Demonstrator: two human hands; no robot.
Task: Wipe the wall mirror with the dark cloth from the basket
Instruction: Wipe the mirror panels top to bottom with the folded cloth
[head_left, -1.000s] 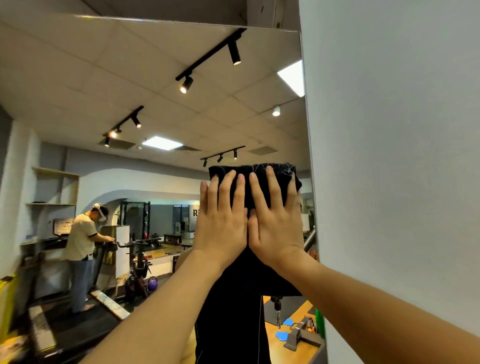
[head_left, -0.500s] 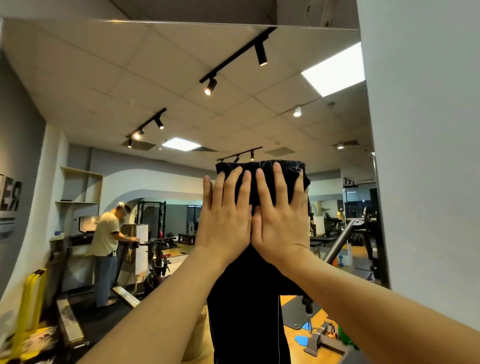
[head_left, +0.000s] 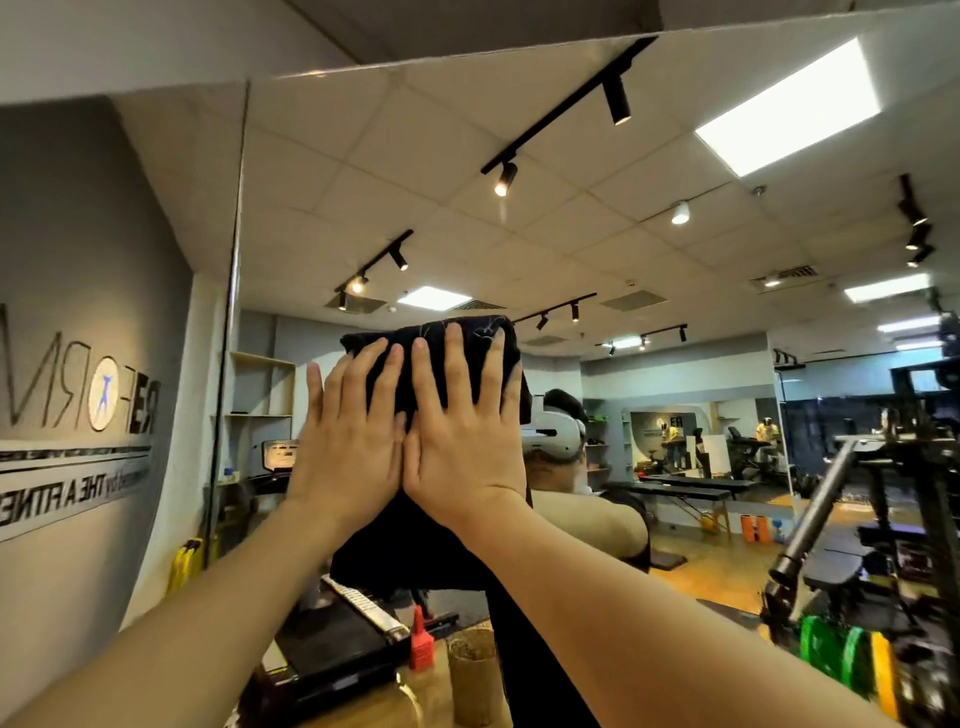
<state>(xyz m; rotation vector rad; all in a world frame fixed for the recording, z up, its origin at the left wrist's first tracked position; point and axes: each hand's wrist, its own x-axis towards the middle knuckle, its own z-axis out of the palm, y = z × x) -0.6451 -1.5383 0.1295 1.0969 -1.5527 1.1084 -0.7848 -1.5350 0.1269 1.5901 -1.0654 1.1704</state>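
Step in hand: as both palms lay flat on the dark cloth (head_left: 415, 358), the person was partway through a wiping pass over the wall mirror (head_left: 649, 249), by the look of it.
Left hand (head_left: 345, 457): it was open, fingers spread and pointing up, pressing the cloth against the glass rather than pinching it.
Right hand (head_left: 465, 447): it was likewise open and flat, set just beside the left with the thumbs touching along their inner edges.
Cloth position: the folded cloth sat between the hands and the mirror, its top edge showing above the fingertips and a longer dark part hanging below the wrists.
Mirror: the glass reflected a gym room with ceiling track lights (head_left: 566, 104); its left edge met a grey wall with mirrored lettering (head_left: 78, 415).
Basket: it could not be told for sure; a woven cylinder (head_left: 475, 680) stood low in view and may have been it.
Doing it well: pressure likely needed to stay even across both palms so the cloth did not slip out from under them.
Stroke advice: overlapping passes would probably leave fewer streaks than scattered dabs.
Risk: the hanging lower part could drag unpressed and smear, so keeping it gathered seemed wise.
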